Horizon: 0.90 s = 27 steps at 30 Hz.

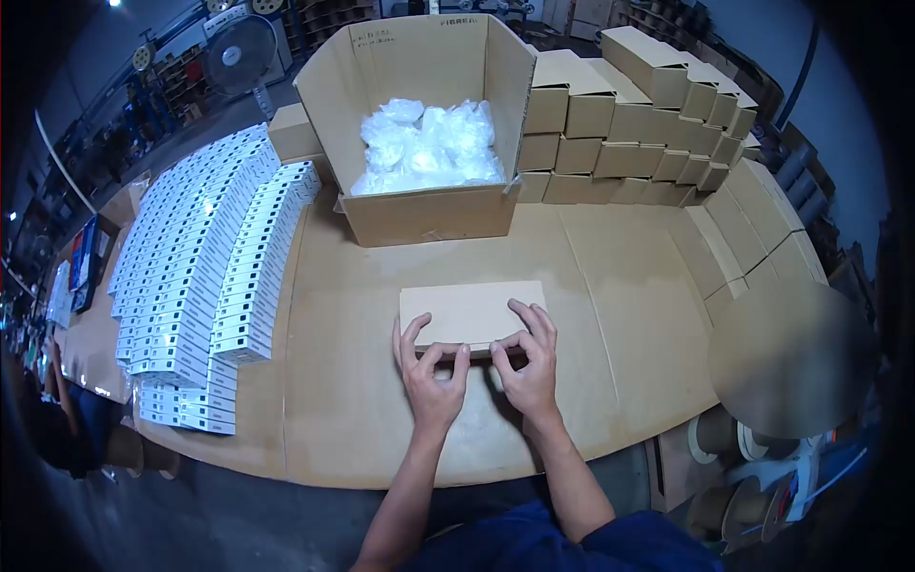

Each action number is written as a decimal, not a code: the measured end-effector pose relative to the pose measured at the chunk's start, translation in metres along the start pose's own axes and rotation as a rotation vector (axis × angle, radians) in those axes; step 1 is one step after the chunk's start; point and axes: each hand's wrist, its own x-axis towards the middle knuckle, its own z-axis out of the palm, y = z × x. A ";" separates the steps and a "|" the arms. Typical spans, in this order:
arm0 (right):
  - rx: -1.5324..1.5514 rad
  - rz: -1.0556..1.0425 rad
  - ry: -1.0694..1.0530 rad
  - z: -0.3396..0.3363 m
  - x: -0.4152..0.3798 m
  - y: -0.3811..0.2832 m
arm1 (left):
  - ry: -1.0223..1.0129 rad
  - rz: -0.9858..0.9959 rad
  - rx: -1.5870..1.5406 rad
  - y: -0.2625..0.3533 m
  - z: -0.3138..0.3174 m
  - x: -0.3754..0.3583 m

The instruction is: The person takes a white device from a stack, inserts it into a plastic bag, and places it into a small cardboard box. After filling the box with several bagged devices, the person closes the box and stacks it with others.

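Observation:
In the middle of the work table, a small brown cardboard box (473, 307) lies with its plain long face up. My left hand (434, 372) grips its left part, fingers over the top and side, thumb at the near edge. At the right part my right hand (527, 367) does the same, its thumb close to the left thumb. Both hands are closed around the box. Its underside and most of its near face are hidden behind the thumbs. Beyond it stands a large open carton (429, 217) holding crumpled clear plastic bags (429, 148).
Stacked white labelled boxes (191, 257) fill the table's left side. Brown cardboard boxes (610, 133) are piled at the back right, and more line the right edge (753, 229). A blurred round disc (789, 357) juts over the right side. A fan (240, 55) stands behind.

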 end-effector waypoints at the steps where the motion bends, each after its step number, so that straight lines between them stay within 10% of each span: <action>1: -0.020 -0.015 0.000 0.000 -0.002 0.001 | 0.014 -0.026 -0.025 -0.003 0.003 -0.004; 20: 0.409 0.144 -0.052 -0.007 0.037 0.060 | -0.074 0.240 -0.070 -0.042 -0.003 0.032; 23: 0.580 0.236 -0.091 -0.011 0.033 0.057 | 0.060 -0.077 -0.490 -0.034 -0.001 0.031; 27: 0.266 0.178 -0.307 -0.029 0.004 0.065 | -0.484 -0.358 -0.426 -0.076 -0.023 0.017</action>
